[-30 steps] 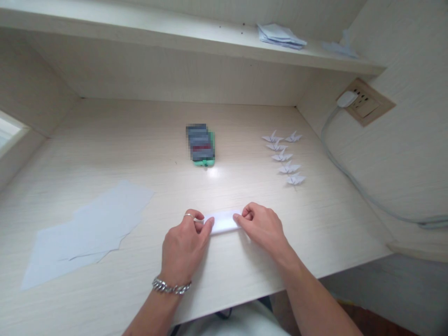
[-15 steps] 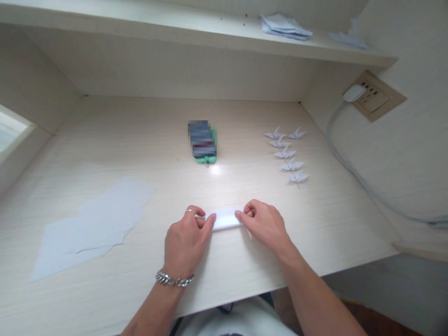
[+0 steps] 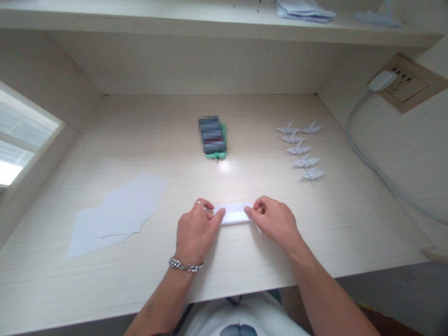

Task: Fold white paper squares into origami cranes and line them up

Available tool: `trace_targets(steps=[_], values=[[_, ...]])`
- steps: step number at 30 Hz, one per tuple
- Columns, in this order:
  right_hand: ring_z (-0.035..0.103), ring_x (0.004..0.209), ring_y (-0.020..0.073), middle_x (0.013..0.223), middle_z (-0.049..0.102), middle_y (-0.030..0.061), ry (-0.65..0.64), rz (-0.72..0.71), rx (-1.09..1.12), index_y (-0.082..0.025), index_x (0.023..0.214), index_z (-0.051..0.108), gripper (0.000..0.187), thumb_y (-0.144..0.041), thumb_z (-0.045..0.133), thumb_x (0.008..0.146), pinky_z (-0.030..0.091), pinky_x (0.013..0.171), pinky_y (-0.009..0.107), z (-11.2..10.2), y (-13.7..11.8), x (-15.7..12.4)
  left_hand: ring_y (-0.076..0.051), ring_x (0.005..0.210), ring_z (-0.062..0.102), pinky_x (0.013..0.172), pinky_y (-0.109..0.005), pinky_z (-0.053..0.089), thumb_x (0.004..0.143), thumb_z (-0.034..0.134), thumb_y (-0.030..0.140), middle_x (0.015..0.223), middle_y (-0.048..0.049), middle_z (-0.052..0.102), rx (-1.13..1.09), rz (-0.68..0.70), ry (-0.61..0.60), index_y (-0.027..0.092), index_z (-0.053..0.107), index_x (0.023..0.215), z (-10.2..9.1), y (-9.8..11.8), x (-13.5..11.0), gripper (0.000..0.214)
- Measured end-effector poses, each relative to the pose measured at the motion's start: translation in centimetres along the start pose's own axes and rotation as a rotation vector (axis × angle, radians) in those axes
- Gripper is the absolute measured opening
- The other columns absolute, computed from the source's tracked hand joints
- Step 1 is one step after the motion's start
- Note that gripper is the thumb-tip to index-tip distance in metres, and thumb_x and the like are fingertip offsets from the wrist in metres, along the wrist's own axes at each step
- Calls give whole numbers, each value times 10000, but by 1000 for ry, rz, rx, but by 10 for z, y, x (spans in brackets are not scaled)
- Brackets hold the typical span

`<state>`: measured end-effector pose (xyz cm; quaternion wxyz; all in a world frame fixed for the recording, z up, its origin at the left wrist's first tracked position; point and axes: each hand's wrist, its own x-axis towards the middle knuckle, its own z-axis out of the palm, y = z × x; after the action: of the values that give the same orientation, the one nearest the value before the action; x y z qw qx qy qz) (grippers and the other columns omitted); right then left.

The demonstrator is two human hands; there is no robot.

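A folded strip of white paper lies across the front middle of the desk, its long side running left to right. My left hand, with a ring and a chain bracelet, pinches its left end between thumb and fingers. At the right end, my right hand grips the paper the same way, thumb on top. The fingertips under the paper are partly hidden. Several folded paper cranes stand in a rough column to the right, beyond my right hand.
Loose white paper sheets overlap on the desk's left side. A phone in a green case, its screen blurred, lies further back. Folded papers rest on the shelf above. A charger with a cable is plugged in at right.
The whole view has shifted, so the desk items appear further right and slightly higher. Both hands keep their hold on the paper strip, which looks much the same.
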<state>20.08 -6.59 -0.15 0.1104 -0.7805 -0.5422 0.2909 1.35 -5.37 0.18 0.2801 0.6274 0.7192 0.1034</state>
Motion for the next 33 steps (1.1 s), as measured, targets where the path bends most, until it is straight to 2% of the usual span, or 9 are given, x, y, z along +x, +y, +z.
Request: trace_targets(steps=[12, 24, 33], values=[[587, 654, 151, 715, 692, -25, -8, -9, -2, -245, 729, 649, 180, -416, 627, 783, 312, 573, 270, -1, -1, 0, -244, 758, 698, 681, -334, 438, 822, 558, 447, 664, 5, 719, -15, 3, -21, 230, 562, 840, -2, 2, -2, 218], [609, 680, 157, 746, 707, -7, 14, -3, 8, -237, 733, 663, 200, -428, 629, 780, 336, 598, 275, 0, -1, 1, -227, 684, 669, 643, -315, 420, 812, 545, 485, 639, 9, 695, 56, 28, 7, 239, 585, 734, -1, -1, 0, 261], [601, 668, 154, 746, 708, -32, 24, -4, 33, -257, 726, 659, 176, -426, 637, 769, 323, 589, 271, 2, 1, 3, -225, 668, 660, 640, -311, 410, 814, 545, 481, 634, 16, 694, 67, 36, 19, 242, 584, 729, 0, -1, 1, 257]])
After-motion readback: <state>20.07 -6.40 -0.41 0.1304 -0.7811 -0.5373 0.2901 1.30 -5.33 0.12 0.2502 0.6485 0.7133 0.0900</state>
